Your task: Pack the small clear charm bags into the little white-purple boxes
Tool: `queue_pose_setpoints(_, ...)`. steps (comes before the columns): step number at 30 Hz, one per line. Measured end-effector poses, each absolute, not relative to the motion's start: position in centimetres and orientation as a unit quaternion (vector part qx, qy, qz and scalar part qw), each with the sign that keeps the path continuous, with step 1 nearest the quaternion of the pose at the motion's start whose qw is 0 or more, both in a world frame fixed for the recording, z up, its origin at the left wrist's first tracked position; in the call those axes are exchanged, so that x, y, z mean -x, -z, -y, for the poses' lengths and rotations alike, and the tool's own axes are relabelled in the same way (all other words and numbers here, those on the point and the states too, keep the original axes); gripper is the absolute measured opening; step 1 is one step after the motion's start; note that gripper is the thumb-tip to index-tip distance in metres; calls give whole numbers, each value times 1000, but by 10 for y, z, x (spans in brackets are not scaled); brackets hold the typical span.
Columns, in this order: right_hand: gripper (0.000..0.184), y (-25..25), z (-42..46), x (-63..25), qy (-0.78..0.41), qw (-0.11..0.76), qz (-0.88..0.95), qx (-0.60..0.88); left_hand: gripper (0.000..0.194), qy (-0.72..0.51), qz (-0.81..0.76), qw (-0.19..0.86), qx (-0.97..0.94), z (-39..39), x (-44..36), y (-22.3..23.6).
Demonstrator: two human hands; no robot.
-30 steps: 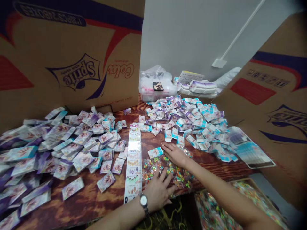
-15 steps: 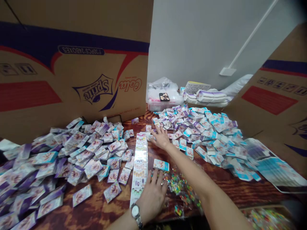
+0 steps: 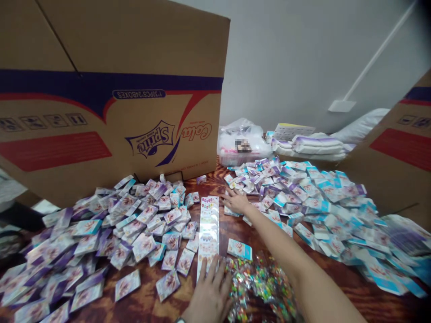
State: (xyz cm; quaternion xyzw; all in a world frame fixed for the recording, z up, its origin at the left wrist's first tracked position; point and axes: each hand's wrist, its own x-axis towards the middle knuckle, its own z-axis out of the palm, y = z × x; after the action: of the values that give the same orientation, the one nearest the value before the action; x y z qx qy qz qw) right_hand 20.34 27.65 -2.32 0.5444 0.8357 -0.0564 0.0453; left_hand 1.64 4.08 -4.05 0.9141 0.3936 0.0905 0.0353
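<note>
My left hand lies flat with its fingers spread, over the lower end of a narrow stack of nail sticker sheets. Just right of it are small clear packets of colourful candy. A single small white and blue box lies above those packets. My right hand reaches farther out, fingers stretched apart, at the near left edge of a heap of small printed boxes. A pale box beneath its fingers is partly hidden; I see no grip on it.
Another large heap of small boxes spreads over the left of the wood-patterned table. A big cardboard carton stands behind it, and another carton stands at right. A plastic-wrapped tub and white packs sit at the back.
The view has shifted, moving the scene right and down. My left hand has moved left and nearer me, onto the sticker sheets' lower end. My right hand has moved slightly away from the sheets.
</note>
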Motion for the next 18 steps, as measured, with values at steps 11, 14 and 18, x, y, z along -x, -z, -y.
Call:
queue_pose_setpoints(11,39,1,-227,-204,60,-13,-868,-493,52,-129,-368,-24,-921,-37,-3,35)
queue_pose_setpoints(14,39,-9,-267,-174,53,-45,-856,-512,59,-152,-416,-70,-894,-39,4,45)
queue_pose_setpoints(18,40,-10,-322,-127,53,-80,-832,-546,67,-166,-457,-86,-870,-44,9,71)
